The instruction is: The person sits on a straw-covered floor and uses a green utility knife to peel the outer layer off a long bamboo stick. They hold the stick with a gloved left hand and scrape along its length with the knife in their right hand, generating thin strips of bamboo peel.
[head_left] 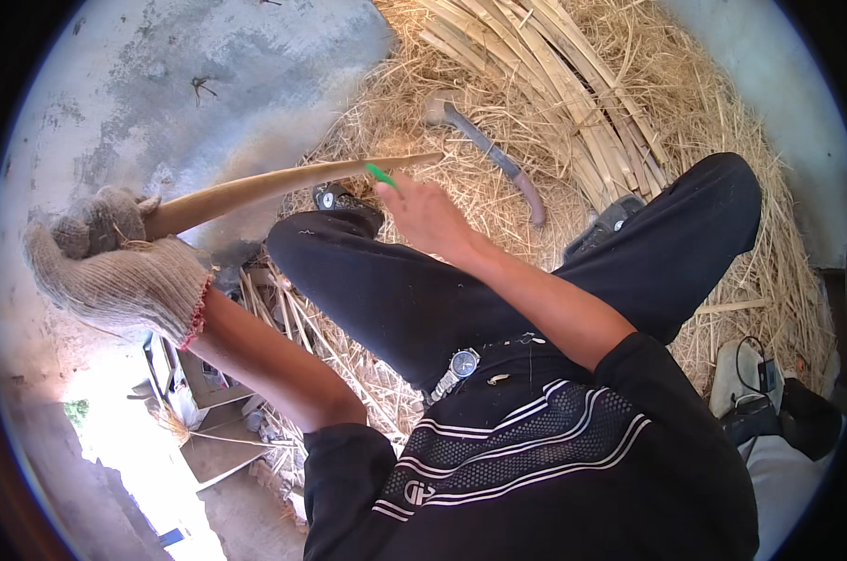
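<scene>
My left hand (115, 262), in a grey knitted work glove with a red-edged cuff, is closed around the thick end of a long, pale bamboo strip (255, 190). The strip points right and narrows to a tip above the straw. My right hand (423, 215) is bare, its fingers closed on a small green object (380, 175). The green end pokes out beside the strip's narrow part; the rest is hidden in the fingers, and I cannot tell whether it touches the strip. Past the strip's tip, a tool with a curved dark handle (494, 154) and pale head lies on the straw.
Long split bamboo strips (573, 93) lie bundled at the far right over loose straw shavings (713, 122). A wristwatch (462, 365) rests on my lap between my bent legs. A pale wall (190, 93) stands at the left. A bag with a black cord (746, 383) sits at right.
</scene>
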Motion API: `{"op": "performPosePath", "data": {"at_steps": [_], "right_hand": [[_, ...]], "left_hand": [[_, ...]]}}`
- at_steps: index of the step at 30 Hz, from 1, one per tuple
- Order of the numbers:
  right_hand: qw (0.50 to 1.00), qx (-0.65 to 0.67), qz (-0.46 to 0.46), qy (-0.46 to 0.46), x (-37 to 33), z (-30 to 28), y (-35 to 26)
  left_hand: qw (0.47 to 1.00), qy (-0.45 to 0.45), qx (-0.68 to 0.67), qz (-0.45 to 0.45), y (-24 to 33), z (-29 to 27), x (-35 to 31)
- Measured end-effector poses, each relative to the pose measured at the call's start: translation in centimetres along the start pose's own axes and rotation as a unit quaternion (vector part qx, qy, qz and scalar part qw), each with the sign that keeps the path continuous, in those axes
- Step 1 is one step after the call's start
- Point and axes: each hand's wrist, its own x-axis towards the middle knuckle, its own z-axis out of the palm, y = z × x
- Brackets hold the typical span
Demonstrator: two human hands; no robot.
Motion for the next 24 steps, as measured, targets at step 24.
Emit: {"op": "performPosePath", "data": {"at_steps": [24], "right_hand": [[0.971,-0.227,0.062,0.031,4.3,1.9,11.3]], "left_hand": [[0.999,-0.033,-0.041,-0.007,-0.2,0.6,0.3]]}}
